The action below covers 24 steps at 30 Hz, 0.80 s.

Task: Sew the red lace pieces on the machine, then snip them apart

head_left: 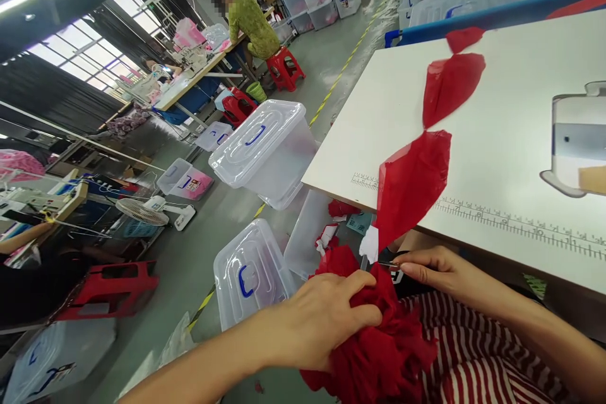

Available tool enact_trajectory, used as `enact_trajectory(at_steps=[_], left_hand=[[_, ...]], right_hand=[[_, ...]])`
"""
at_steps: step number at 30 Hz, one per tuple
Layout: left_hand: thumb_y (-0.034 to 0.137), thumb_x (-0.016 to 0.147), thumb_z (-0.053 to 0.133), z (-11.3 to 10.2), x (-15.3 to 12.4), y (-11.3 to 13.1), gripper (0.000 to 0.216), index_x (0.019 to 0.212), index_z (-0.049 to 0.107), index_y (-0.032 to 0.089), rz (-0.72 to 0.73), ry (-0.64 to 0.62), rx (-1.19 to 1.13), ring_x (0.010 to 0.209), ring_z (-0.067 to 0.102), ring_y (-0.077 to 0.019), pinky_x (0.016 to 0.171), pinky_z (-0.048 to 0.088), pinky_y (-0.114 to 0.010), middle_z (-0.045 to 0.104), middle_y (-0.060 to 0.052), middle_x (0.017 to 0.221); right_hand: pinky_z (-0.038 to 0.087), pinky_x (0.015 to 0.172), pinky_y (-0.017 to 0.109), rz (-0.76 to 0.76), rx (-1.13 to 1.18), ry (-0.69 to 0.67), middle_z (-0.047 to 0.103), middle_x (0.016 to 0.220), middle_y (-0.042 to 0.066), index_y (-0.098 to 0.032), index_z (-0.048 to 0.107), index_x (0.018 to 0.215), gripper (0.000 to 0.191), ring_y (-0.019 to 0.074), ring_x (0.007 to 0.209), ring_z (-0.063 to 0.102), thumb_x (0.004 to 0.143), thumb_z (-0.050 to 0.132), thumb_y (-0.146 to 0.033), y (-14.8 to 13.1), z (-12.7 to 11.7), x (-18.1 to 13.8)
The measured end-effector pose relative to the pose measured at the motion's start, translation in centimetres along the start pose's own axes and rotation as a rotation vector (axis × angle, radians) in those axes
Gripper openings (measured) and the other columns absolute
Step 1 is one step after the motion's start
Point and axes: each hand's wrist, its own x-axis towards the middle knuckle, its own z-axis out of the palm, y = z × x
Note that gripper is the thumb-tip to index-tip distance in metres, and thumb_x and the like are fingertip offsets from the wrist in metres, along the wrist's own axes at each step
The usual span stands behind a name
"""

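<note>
My left hand (326,312) is closed on a gathered bundle of red fabric (374,360) in front of the table edge. Between the thumb and fingers of my right hand (433,268) is a thin metal tool (389,264), its tip by the fabric; its exact kind is too small to make out. A chain of red fabric pieces (414,183) lies across the white tabletop (511,126) and hangs over its edge towards the bundle. A small white piece (369,243) shows at the lower end of this chain.
Below the table edge stands an open plastic bin (303,233) with red scraps. Lidded clear boxes (262,139) stand on the floor to the left. A machine plate (580,139) is set into the tabletop at right. Another person (253,25) sits at a far workbench.
</note>
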Motion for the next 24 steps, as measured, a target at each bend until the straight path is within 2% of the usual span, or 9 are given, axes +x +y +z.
enact_trajectory(at_steps=[8, 18, 21, 24], left_hand=[[0.02, 0.068, 0.081, -0.2, 0.2, 0.3, 0.059, 0.118, 0.051, 0.026, 0.039, -0.026, 0.033, 0.1, 0.063, -0.0266, 0.082, 0.055, -0.04, 0.042, -0.006, 0.144], [0.034, 0.07, 0.079, 0.0, 0.0, 0.3, 0.056, 0.117, 0.052, 0.026, 0.075, -0.011, 0.022, 0.098, 0.063, -0.0269, 0.083, 0.053, -0.039, 0.044, -0.006, 0.143], [0.035, 0.07, 0.077, 0.0, 0.1, 0.4, 0.055, 0.118, 0.052, 0.026, 0.077, -0.024, 0.029, 0.096, 0.063, -0.0261, 0.081, 0.052, -0.038, 0.045, -0.006, 0.143], [0.034, 0.069, 0.077, 0.1, -0.1, 0.4, 0.056, 0.118, 0.052, 0.025, 0.068, -0.032, 0.023, 0.094, 0.062, -0.0252, 0.079, 0.051, -0.037, 0.046, -0.005, 0.142]], right_hand=[[0.048, 0.074, 0.033, -0.032, -0.03, -0.083, 0.071, 0.084, 0.005, -0.017, 0.077, 0.09, 0.061, 0.0219, 0.078, 0.06, 0.088, 0.049, -0.071, -0.3, 0.4, 1.0], [0.051, 0.074, 0.034, -0.076, 0.012, 0.098, 0.069, 0.075, 0.004, -0.019, 0.076, 0.075, 0.054, 0.023, 0.076, 0.061, 0.086, 0.056, -0.068, 1.3, 1.6, 0.7], [0.05, 0.074, 0.033, -0.023, 0.081, 0.063, 0.069, 0.077, 0.004, -0.019, 0.075, 0.075, 0.056, 0.0226, 0.078, 0.06, 0.084, 0.056, -0.07, 1.4, 1.8, 0.5], [0.047, 0.074, 0.032, 0.041, 0.177, -0.03, 0.068, 0.082, 0.004, -0.017, 0.074, 0.081, 0.056, 0.0203, 0.079, 0.057, 0.086, 0.056, -0.069, 0.8, 1.8, 0.1]])
